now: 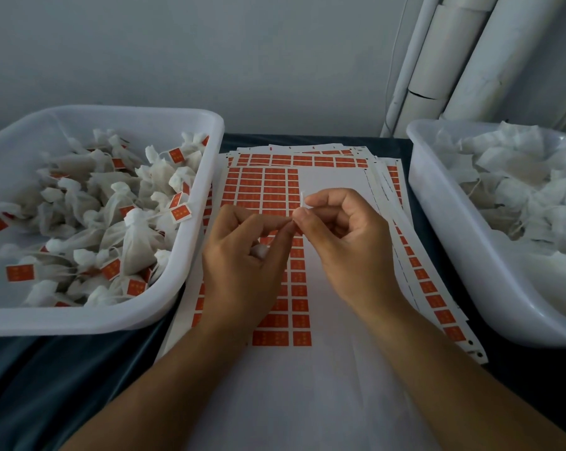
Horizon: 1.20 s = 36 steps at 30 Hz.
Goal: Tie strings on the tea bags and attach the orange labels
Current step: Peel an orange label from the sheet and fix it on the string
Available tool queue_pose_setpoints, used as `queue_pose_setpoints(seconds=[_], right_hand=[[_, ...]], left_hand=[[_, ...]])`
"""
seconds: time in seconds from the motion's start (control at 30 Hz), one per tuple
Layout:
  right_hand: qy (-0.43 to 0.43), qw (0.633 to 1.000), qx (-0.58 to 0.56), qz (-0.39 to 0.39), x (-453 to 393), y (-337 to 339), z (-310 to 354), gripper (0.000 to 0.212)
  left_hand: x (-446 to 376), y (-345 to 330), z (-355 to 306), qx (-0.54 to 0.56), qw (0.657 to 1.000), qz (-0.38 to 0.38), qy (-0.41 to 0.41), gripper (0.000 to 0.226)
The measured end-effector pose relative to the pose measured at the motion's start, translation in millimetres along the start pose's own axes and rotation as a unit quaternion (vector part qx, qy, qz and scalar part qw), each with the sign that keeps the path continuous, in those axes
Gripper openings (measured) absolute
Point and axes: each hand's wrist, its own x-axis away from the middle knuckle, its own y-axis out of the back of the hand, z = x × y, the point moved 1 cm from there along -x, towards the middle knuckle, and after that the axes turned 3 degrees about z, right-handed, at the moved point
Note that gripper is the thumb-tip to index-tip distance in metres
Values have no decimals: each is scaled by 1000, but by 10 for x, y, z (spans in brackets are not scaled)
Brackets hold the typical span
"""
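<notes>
Both hands meet above the label sheets (324,177) at the worktop's centre: left hand (242,252) curls around a white tea bag (259,250), right hand (343,236) pinches a thin white string (303,200) at their fingertips. Left tub (190,125) holds tied, orange-labelled bags (119,216); right tub (437,196) holds unlabelled bags (519,177).

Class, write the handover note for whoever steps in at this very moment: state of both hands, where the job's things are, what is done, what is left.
Left hand: holds a tea bag in its palm and pinches at the fingertips.
Right hand: pinches a thin white string where the two hands meet.
Label sheets: stacked on the table under the hands, partly used.
Done: the left bin holds tied, labelled bags.
Left: finish this bag; the right bin still holds many plain bags.
</notes>
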Motion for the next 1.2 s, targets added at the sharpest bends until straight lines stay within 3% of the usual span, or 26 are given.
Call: queue_pose_setpoints(seconds=[0.3,0.43,0.53,0.87,1.0,1.2], right_hand=[[14,993,108,45,-93,115,-44,25],[-51,989,54,126,-131,144,-73,35],[-51,983,42,174,-106,112,-76,29],[7,991,100,91,-98,113,-62,12],[26,987,129,91,-91,72,5,13],[90,981,149,83,-292,-42,388,16]], left_hand=[[-22,6,0,27,997,15,73,3],[-37,14,-7,88,990,44,103,7],[-32,4,15,118,986,66,97,5],[-13,-101,59,130,971,161,120,7],[23,-130,85,71,977,169,108,29],[-27,-72,142,142,959,167,179,68]])
